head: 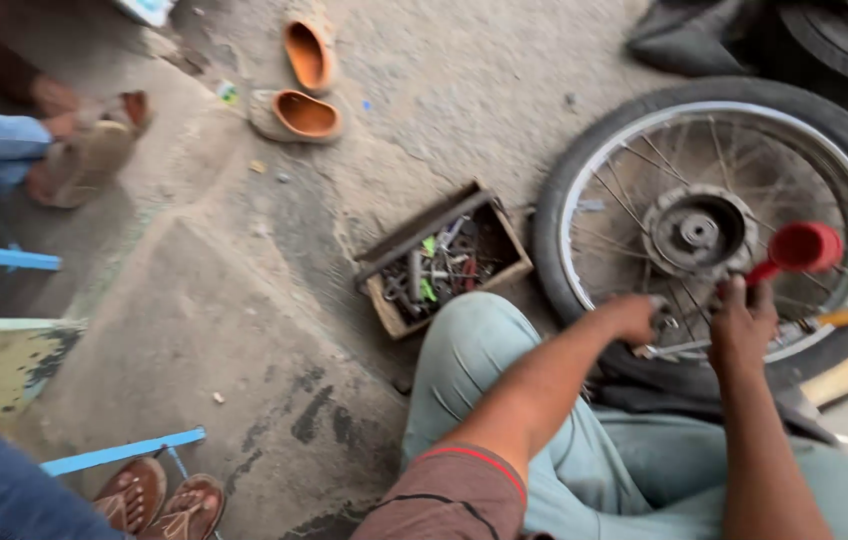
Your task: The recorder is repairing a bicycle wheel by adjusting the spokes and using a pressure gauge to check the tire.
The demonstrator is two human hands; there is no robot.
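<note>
Beyond the fingers of the left hand (634, 318), up and to their left, a wooden box (441, 262) of mixed small tools sits on the ground, just beside the tyre. Farther off that way lie two orange slippers (296, 85), and other people's sandalled feet (84, 150) show at the picture's edges. The person's own knee (474, 340), in pale trousers, rises just below the left arm.

The spoked wheel (712, 232) lies flat, its hub facing up, directly beyond both sets of fingertips. The left hand's fingers curl closed at the rim near the spokes; what they grip is too blurred to tell. The right hand (741, 325) is closed around the handle of a red-headed tool (799, 250), whose long axis runs up and to the right from the fingers, over the spokes.

The ground is rough, stained concrete with a raised slab on the left; dark tyres (824, 40) are piled beyond the wheel.
</note>
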